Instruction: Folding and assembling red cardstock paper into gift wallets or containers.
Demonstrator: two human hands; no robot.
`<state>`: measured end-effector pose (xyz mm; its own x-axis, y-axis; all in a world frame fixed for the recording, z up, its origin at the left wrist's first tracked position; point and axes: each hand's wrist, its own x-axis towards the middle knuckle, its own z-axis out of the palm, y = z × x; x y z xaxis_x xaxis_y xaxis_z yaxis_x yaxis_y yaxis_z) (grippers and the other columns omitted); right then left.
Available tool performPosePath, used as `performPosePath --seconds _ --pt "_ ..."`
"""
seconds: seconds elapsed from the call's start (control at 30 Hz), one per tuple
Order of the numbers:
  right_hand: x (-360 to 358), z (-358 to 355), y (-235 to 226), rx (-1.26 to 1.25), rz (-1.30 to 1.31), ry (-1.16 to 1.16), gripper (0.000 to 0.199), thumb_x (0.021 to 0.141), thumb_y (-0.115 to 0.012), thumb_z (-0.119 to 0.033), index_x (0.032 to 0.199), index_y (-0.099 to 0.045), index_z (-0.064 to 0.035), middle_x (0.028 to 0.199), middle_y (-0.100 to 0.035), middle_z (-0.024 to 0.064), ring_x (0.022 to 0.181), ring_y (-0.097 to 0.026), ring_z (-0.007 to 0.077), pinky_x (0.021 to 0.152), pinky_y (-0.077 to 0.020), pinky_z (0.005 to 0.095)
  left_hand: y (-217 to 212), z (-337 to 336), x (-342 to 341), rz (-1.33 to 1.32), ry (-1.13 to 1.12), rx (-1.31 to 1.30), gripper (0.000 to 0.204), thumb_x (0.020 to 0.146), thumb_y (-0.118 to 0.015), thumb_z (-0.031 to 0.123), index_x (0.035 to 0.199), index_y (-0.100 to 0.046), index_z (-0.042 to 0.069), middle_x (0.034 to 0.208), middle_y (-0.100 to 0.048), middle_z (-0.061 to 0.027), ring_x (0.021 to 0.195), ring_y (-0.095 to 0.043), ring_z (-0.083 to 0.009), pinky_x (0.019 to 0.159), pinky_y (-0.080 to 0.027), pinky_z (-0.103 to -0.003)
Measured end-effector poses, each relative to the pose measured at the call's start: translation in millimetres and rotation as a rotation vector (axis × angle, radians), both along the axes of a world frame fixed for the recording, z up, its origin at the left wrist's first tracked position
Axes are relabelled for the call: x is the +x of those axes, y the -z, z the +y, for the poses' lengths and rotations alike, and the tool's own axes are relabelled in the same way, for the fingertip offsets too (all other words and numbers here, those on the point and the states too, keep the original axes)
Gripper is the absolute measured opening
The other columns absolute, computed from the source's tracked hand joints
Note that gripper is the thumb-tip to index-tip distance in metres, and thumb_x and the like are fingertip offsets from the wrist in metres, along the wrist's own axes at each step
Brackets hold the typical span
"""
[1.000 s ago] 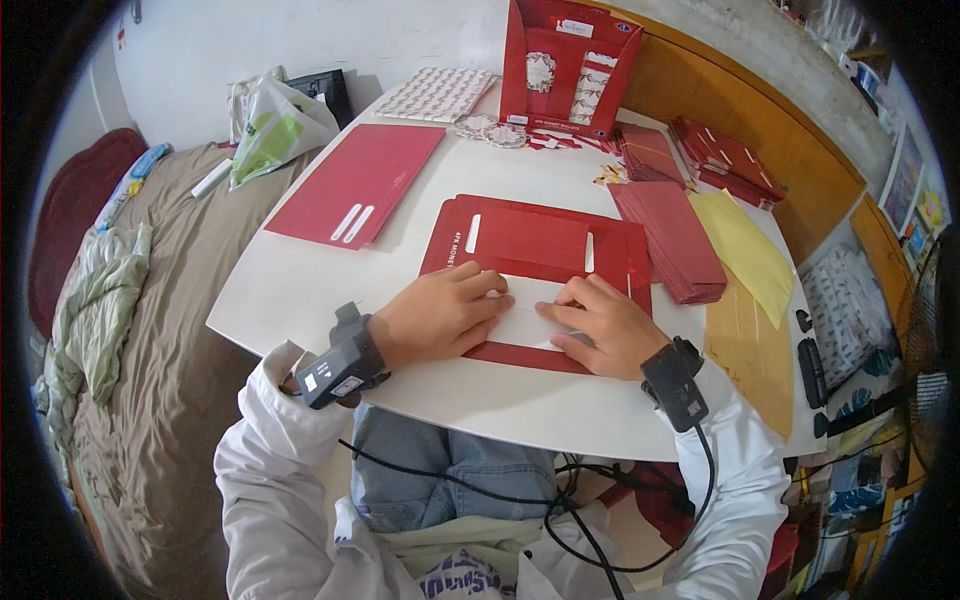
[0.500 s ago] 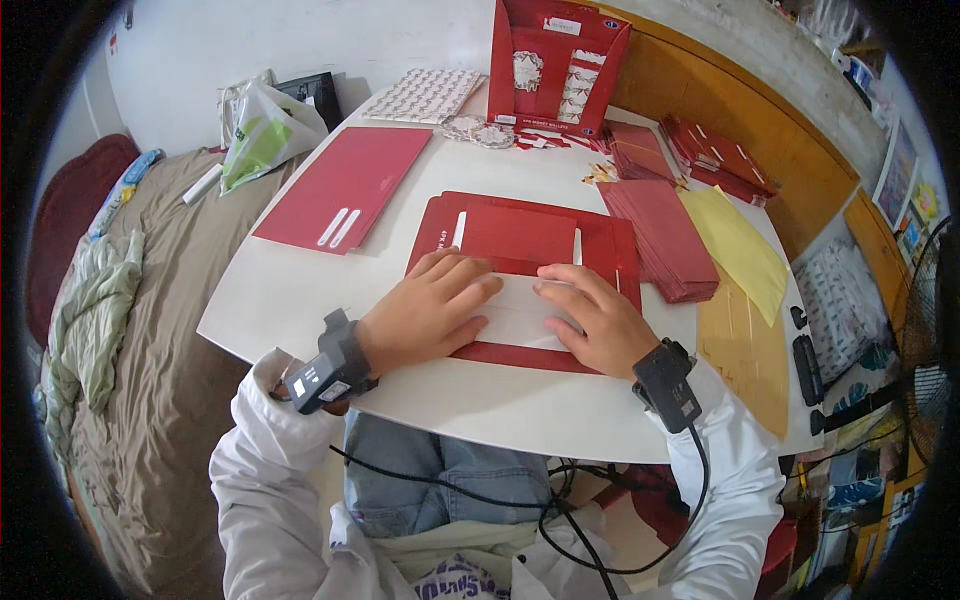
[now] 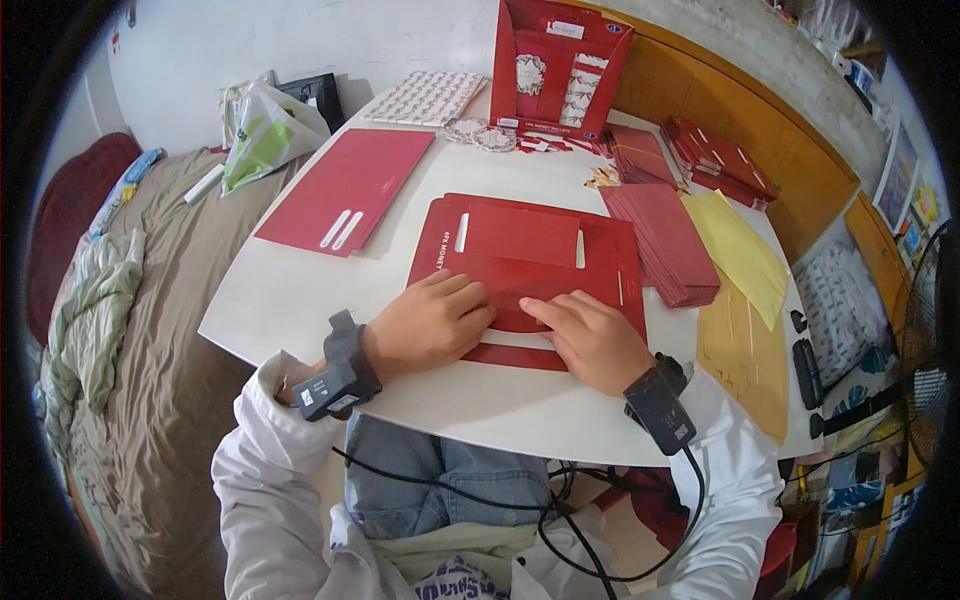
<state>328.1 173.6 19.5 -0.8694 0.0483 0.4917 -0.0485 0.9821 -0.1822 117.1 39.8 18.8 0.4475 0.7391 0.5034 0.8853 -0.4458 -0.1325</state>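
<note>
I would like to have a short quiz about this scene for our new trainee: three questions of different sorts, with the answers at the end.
1. True or false: the yellow sheet lies to the right of the dark red stack.
2. Which thing stands upright on the white table?
A) the patterned sheet
B) the red display box
C) the tan sheet
3. What lies beneath the fingers of both the left hand and the right hand?

Key:
1. True
2. B
3. The red card with long, narrow slots
</note>
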Motion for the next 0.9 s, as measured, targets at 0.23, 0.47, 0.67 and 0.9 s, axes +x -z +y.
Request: performPosePath --seconds 0.23,0.47,0.67,0.9 --pt "-4.3 3.3 1.0 -0.089 -0.019 -0.012 0.036 0.082 -0.057 0.002 0.117 -0.055 -0.0047 0.093 -0.059 0.0146 0.09 -0.06 0.034 0.08 -0.0505 0.0432 -3.1 -3.8 -0.8 -0.054 0.016 -0.076 0.026 0.076 -0.059 0.011 0.1 -0.061 -0.001 0.09 -0.057 -0.0101 0.083 -0.058 -0.0275 0.077 -0.048 -0.037" --pt "-8.8 8.3 0.0 -0.251 0.008 0.015 0.03 0.081 -0.06 0.005 0.109 -0.055 -0.0028 0.101 -0.055 0.0141 0.09 -0.062 0.0329 0.078 -0.051 0.0411 2.9 0.9 -3.3 -0.196 0.027 -0.051 0.025 0.078 -0.061 0.007 0.101 -0.052 0.002 0.085 -0.056 -0.0122 0.077 -0.059 -0.0309 0.066 -0.049 -0.041" --pt "-7.1 8.8 0.5 -0.294 0.0 0.007 0.022 0.083 -0.064 0.0 0.105 -0.059 -0.0016 0.1 -0.054 0.0104 0.089 -0.062 0.0275 0.077 -0.0516 0.0367 5.3 -0.4 -4.6 -0.114 -0.001 -0.076 0.025 0.077 -0.058 0.006 0.101 -0.052 0.004 0.092 -0.054 -0.0106 0.084 -0.058 -0.0291 0.073 -0.05 -0.039" --pt "-7.7 10.7 2.1 -0.165 -0.001 0.095 0.029 0.086 -0.063 -0.006 0.115 -0.062 -0.0026 0.099 -0.053 0.0102 0.088 -0.057 0.0257 0.078 -0.0489 0.0376 -0.5 1.9 3.5 -0.097 -0.088 0.088 0.02 0.083 -0.064 0.01 0.101 -0.058 0.002 0.099 -0.056 -0.0095 0.088 -0.057 -0.0265 0.075 -0.049 -0.034"
